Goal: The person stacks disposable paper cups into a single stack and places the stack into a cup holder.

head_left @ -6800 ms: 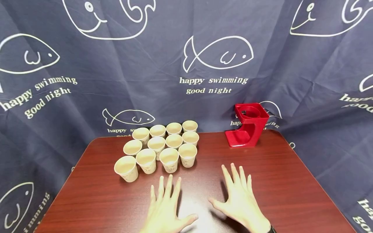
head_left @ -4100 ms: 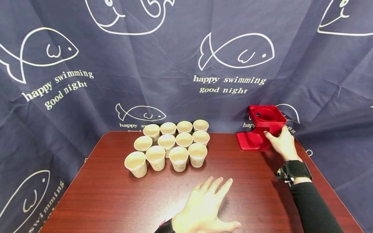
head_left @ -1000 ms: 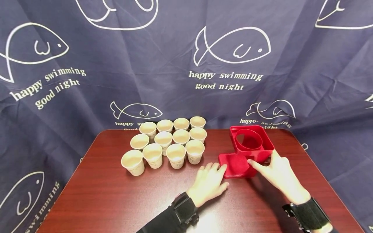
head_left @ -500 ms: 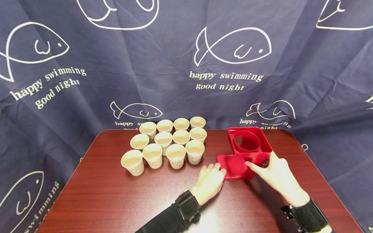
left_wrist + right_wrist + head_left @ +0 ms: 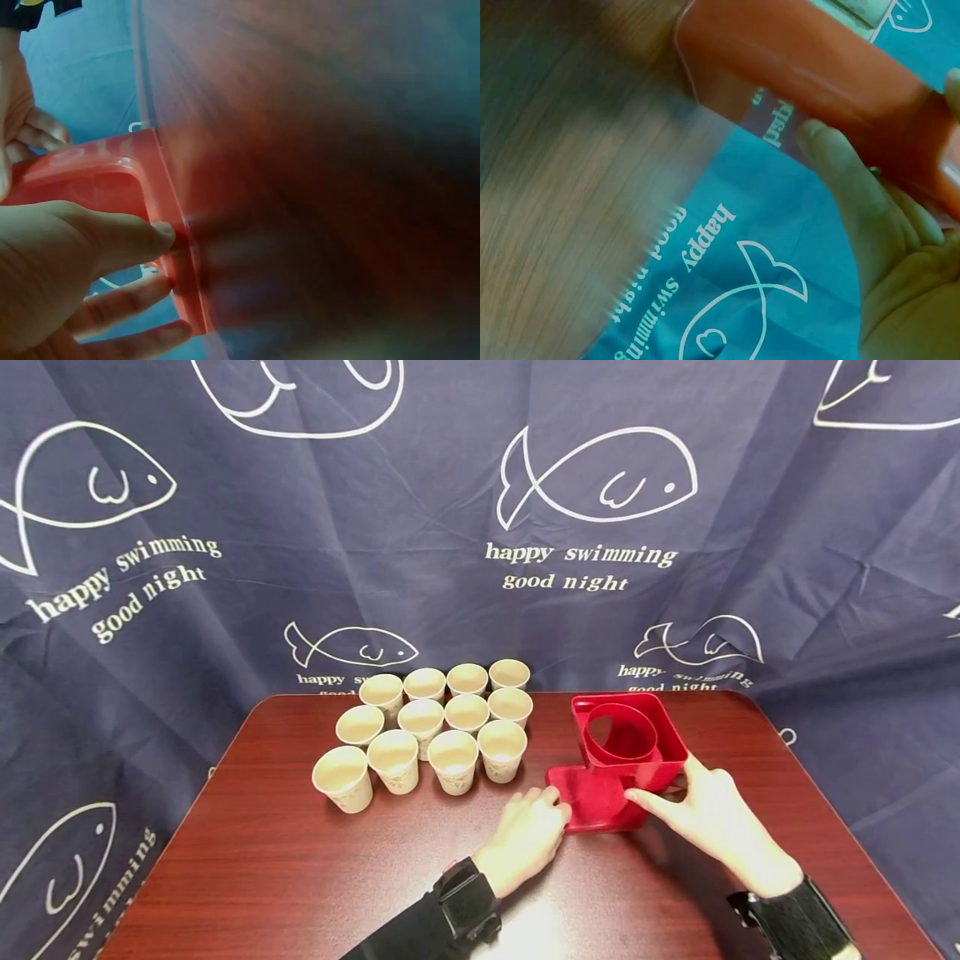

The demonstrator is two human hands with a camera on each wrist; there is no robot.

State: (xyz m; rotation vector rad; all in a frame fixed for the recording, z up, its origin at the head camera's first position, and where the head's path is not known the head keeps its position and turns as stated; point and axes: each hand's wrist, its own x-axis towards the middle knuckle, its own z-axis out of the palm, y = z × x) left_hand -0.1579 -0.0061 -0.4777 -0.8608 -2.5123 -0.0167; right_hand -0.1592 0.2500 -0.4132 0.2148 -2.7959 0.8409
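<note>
A red plastic cup holder (image 5: 660, 772), with a round ring on top and a flat base, stands on the dark wood table (image 5: 300, 877). My left hand (image 5: 528, 831) grips the near left edge of its base. In the left wrist view the thumb (image 5: 135, 236) lies on the base of the holder (image 5: 97, 176), with the fingers curled under it. My right hand (image 5: 712, 818) holds the holder's upright part from the right, thumb on the front. The right wrist view shows that right hand (image 5: 885, 247) wrapped on the red body (image 5: 802, 67).
Several empty paper cups (image 5: 423, 727) stand upright in a tight cluster at the back left of the table, just left of the holder. A dark blue curtain (image 5: 480, 527) with fish drawings hangs behind and around the table.
Over the last second the red holder has slid left and a little towards me, with both hands on it. The cups have stayed in place.
</note>
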